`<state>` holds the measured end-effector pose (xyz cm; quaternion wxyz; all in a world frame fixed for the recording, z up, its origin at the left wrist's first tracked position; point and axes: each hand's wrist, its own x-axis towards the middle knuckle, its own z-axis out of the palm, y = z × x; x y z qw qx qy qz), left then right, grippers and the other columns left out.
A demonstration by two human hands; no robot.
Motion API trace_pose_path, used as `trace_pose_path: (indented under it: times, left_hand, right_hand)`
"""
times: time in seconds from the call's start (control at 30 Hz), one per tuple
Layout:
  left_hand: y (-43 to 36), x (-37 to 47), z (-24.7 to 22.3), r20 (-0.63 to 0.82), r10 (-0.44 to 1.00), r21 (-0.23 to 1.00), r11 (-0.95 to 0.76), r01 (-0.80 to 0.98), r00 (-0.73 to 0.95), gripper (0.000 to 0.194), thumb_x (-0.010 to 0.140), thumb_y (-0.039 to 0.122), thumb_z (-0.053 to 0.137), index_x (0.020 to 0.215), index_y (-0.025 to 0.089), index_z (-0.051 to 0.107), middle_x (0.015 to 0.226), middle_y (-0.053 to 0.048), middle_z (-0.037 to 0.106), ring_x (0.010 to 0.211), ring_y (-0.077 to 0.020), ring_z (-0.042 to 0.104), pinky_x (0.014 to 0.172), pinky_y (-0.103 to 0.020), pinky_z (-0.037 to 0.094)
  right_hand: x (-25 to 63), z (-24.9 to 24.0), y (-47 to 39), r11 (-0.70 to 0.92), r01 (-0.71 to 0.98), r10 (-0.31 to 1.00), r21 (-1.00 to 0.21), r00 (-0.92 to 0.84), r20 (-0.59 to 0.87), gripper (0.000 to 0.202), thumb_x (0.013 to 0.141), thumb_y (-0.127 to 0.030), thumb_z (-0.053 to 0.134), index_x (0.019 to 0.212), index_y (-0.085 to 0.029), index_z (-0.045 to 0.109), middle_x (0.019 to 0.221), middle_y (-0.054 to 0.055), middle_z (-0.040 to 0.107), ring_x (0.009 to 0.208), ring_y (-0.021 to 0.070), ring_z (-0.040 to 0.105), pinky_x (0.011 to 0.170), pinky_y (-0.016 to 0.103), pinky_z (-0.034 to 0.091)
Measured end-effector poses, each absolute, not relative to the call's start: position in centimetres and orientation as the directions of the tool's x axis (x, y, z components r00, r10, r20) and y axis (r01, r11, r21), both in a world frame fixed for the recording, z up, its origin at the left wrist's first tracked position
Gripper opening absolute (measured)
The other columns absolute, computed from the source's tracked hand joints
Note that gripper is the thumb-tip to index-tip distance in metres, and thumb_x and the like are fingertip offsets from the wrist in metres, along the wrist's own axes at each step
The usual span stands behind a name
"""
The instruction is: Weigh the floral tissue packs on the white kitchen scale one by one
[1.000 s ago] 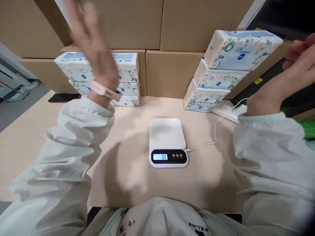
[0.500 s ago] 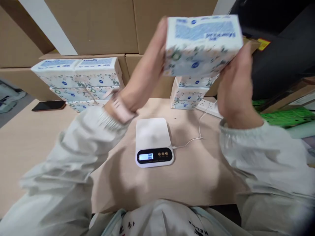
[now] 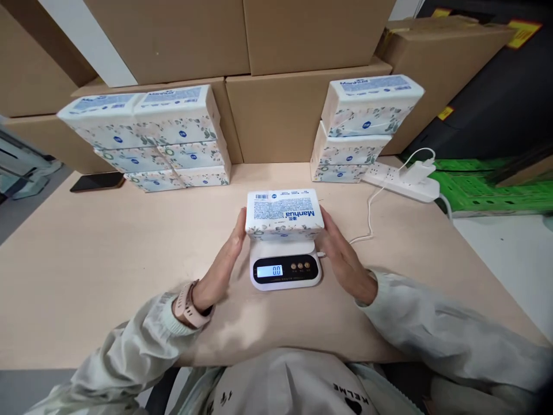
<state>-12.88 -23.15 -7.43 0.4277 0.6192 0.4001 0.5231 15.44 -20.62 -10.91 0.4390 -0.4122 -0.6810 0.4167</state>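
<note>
A white tissue pack (image 3: 283, 210) with a blue Manhua label and floral side is held between my two hands. It is over the white kitchen scale (image 3: 283, 248), hiding most of the weighing plate. The scale's lit display reads 0.0, and whether the pack touches the plate I cannot tell. My left hand (image 3: 227, 253), with a pink watch band at the wrist, presses the pack's left end. Against its right end lies my right hand (image 3: 343, 256), fingers closed on it.
Tissue packs (image 3: 173, 124) are piled two wide at the back left, beside a dark phone (image 3: 97, 182). Another stack of packs (image 3: 358, 121) rises at the back right, near a white power strip (image 3: 401, 181). Cardboard boxes (image 3: 276, 118) line the back; a white cable (image 3: 370, 216) runs to the scale.
Both hands have brought the tissue pack down from high up on the right to just over the scale. The display still reads 0.0.
</note>
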Motion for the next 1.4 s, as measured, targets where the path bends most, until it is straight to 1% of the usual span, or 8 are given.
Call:
trace_pose_path:
  times: [0.1,0.17,0.37,0.5,0.63,0.73,1.07,1.4]
  left_hand:
    - [-23.2,-14.5,-9.2,0.340,0.938,0.930,-0.346,0.123,0.071,0.065,0.108,0.063,0.046,0.169,0.044,0.034,0.180,0.005,0.017,0.170,-0.0258,0.007,0.140,-0.056,0.006]
    - [-23.4,-15.3,-10.0,0.377,0.926,0.918,-0.377,0.120,0.021,0.065,0.109,0.064,0.042,0.170,0.045,0.030,0.181,0.007,0.014,0.170,-0.0260,0.004,0.140,-0.057,0.005]
    - [-23.8,-15.4,-10.7,0.332,0.943,0.941,-0.330,0.073,-0.006,0.064,0.108,0.064,0.043,0.168,0.043,0.036,0.180,0.003,0.022,0.170,-0.0269,0.010,0.140,-0.054,0.009]
    - [-23.9,-15.0,-10.5,0.345,0.933,0.938,-0.343,0.037,-0.100,0.060,0.107,0.066,0.046,0.160,0.039,0.052,0.173,-0.001,0.039,0.166,-0.0287,0.028,0.139,-0.052,0.021]
    - [-24.0,-14.5,-10.1,0.398,0.887,0.916,-0.397,0.053,-0.232,0.050,0.108,0.058,0.049,0.145,0.031,0.069,0.154,-0.007,0.063,0.150,-0.0281,0.054,0.126,-0.047,0.046]
    - [-23.9,-14.3,-9.8,0.405,0.868,0.912,-0.404,0.067,-0.287,0.041,0.106,0.051,0.053,0.132,0.028,0.075,0.141,-0.008,0.071,0.139,-0.0272,0.064,0.113,-0.044,0.056]
    - [-23.6,-14.4,-9.8,0.347,0.878,0.932,-0.362,0.017,-0.330,0.045,0.097,0.060,0.064,0.122,0.023,0.073,0.133,-0.012,0.072,0.133,-0.0315,0.066,0.107,-0.047,0.059]
    - [-23.5,-14.4,-9.9,0.349,0.880,0.931,-0.366,0.008,-0.322,0.047,0.098,0.062,0.061,0.121,0.023,0.074,0.132,-0.012,0.072,0.132,-0.0297,0.067,0.106,-0.044,0.059]
  right_hand:
    - [16.3,-12.0,-20.8,0.445,0.273,0.892,-0.853,-0.056,0.448,0.059,0.108,-0.046,0.046,0.166,-0.035,0.038,0.174,0.004,0.041,0.164,0.0262,0.037,0.138,0.057,0.028]
    - [16.7,-12.3,-20.8,0.502,0.275,0.844,-0.820,0.053,0.534,0.053,0.108,-0.045,0.044,0.160,-0.036,0.048,0.166,0.003,0.053,0.158,0.0263,0.046,0.136,0.057,0.032]
    - [16.7,-12.1,-20.6,0.458,0.310,0.837,-0.833,0.166,0.522,0.045,0.107,-0.047,0.043,0.146,-0.037,0.063,0.145,0.004,0.070,0.129,0.0301,0.068,0.120,0.060,0.045]
    - [16.6,-12.0,-20.8,0.406,0.356,0.857,-0.842,0.173,0.486,0.042,0.106,-0.048,0.043,0.137,-0.035,0.069,0.124,0.005,0.076,0.107,0.0298,0.072,0.110,0.061,0.048]
    - [16.8,-11.8,-20.9,0.435,0.373,0.834,-0.820,0.176,0.523,0.044,0.106,-0.049,0.041,0.136,-0.036,0.070,0.122,0.005,0.075,0.111,0.0308,0.071,0.108,0.059,0.050]
    - [16.8,-11.5,-21.1,0.439,0.369,0.841,-0.819,0.151,0.520,0.044,0.106,-0.047,0.041,0.137,-0.037,0.070,0.123,0.005,0.075,0.114,0.0317,0.071,0.107,0.060,0.051]
    - [16.7,-11.5,-21.0,0.467,0.398,0.814,-0.789,0.155,0.560,0.047,0.106,-0.046,0.038,0.136,-0.034,0.071,0.131,0.005,0.075,0.121,0.0322,0.070,0.108,0.061,0.052]
    - [16.7,-11.6,-21.0,0.489,0.427,0.794,-0.761,0.143,0.591,0.045,0.108,-0.045,0.037,0.133,-0.035,0.072,0.134,0.004,0.074,0.130,0.0319,0.067,0.113,0.061,0.051]
